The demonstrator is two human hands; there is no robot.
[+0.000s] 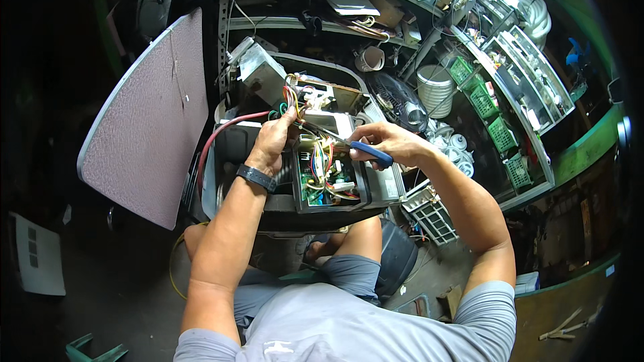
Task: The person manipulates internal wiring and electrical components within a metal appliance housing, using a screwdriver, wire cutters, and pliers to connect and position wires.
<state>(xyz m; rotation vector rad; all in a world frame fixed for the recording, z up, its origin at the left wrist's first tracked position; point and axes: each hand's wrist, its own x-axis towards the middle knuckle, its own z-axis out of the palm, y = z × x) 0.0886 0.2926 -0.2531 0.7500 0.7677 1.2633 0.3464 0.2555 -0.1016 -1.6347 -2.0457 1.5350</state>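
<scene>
Control box [332,208] sits before the person, uncovered, circuit board [311,195] exposed; wiring [321,163] remains fitted. From here, work left: indeterminate. Left hand [270,139] pinches wire bundle [293,94]; right hand [388,142] grips blue-handled tool [371,153]. Shelving [288,23] stands behind.

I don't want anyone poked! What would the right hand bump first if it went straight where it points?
Probably the wires beside the left hand, maybe that hand: the blue-handled tool in the right hand aims there. Depth is unclear.
</scene>
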